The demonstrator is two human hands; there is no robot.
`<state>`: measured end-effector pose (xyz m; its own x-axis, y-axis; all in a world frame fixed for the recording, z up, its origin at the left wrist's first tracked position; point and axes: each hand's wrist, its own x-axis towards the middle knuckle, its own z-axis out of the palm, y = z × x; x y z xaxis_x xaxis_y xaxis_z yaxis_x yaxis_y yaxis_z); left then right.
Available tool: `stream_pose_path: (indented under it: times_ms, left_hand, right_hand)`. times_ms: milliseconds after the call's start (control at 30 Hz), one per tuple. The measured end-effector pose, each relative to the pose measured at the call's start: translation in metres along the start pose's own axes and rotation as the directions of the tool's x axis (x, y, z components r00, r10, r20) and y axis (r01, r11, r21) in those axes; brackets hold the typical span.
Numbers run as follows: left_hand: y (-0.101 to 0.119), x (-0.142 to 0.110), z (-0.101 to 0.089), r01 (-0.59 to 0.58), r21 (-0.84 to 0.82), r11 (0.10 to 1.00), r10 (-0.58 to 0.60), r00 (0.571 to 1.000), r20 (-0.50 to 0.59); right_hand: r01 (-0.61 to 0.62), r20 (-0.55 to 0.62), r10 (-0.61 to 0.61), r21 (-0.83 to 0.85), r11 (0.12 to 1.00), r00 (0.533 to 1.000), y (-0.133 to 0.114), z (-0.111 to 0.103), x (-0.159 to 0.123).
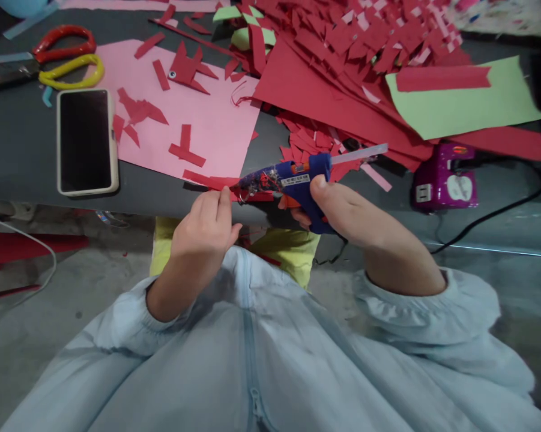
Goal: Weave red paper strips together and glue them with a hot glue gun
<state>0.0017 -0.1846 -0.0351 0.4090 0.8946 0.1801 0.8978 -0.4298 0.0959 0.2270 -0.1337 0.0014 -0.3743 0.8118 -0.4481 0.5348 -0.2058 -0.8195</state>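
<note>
My right hand [337, 207] is closed around the handle of a blue hot glue gun [297, 183], thumb on top. A clear glue stick [360, 153] sticks out of its back end. The gun's nozzle points left, at a red paper strip [207, 179] by the table's front edge. Beside the nozzle, my left hand [207, 222] has its fingers together on that strip; its fingertips partly hide where nozzle and paper meet. Just beyond lies a pink sheet [225, 126] with a red paper fish [190, 69] bearing an eye, and several red paper pieces [187, 147].
A phone [84, 141] and scissors [67, 57] with red and yellow handles lie on the left. Heaped red paper pieces [360, 36] fill the back. To the right are a green sheet [468, 108] and a purple power socket block [445, 177] with a black cord [486, 213].
</note>
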Motion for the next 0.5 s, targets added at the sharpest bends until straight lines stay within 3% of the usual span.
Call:
stream_pose_path:
  times_ms: [500]
  left_hand:
    - [0.001,0.001,0.000,0.002,0.015,1.000,-0.002,1.000,-0.004]
  right_hand:
    - [-0.081,0.068,0.067,0.228,0.970,0.995,0.013,-0.004,0.003]
